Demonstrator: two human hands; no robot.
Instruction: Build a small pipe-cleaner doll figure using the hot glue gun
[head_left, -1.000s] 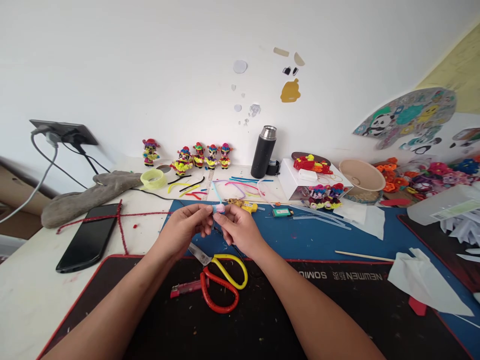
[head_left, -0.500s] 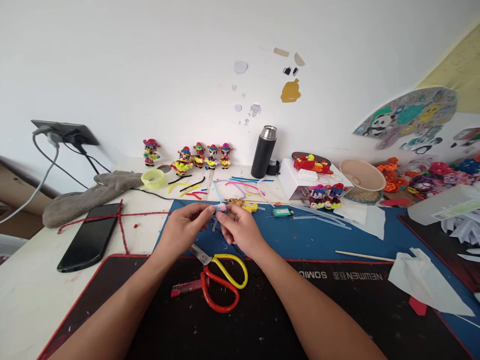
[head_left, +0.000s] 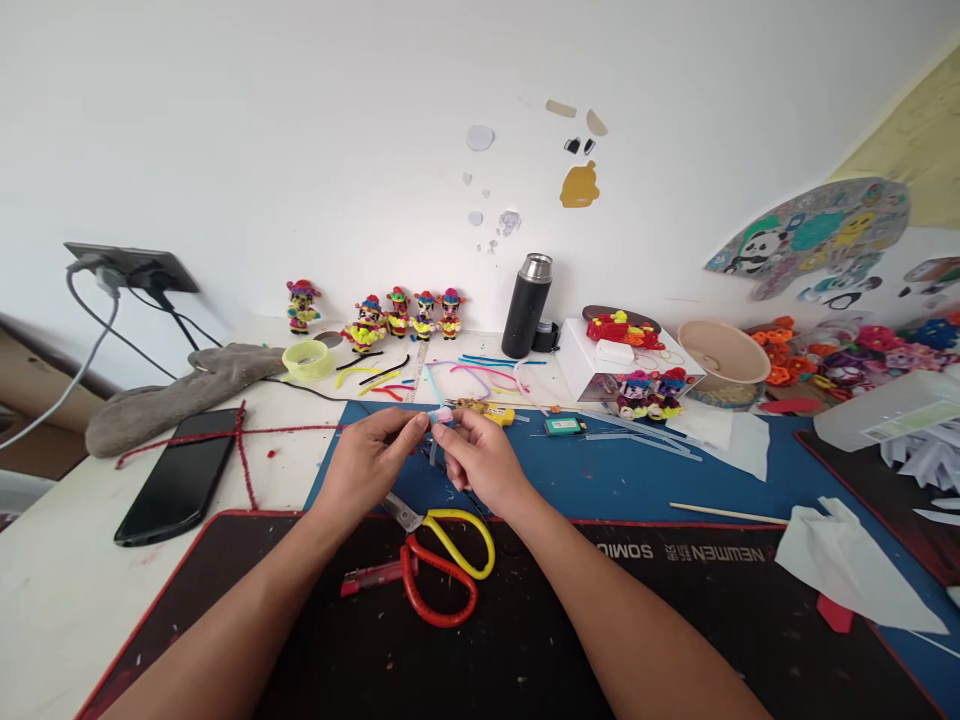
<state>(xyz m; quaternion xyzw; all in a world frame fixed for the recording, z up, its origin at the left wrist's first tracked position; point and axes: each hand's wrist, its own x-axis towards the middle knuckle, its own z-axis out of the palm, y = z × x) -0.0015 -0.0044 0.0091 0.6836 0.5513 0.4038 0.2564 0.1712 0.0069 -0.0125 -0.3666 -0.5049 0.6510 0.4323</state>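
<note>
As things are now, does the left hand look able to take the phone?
Probably yes, if the left hand first lets go of the small piece it pinches. The phone lies on that side, with only thin red stems across its far end.

- Both forearms come in from the bottom edge, angled inward, hands close together mid-view.
- Left hand (head_left: 371, 452): back up, thumb extended toward the right hand, fingers curled under, pinch closed.
- Right hand (head_left: 484, 460): thumb pointing at the left thumb, index bent opposite it, pinch closed, other fingers curled loosely below.
- Wrists roughly in line with forearms; left forearm (head_left: 244, 590), right forearm (head_left: 607, 600), both bare.
</note>
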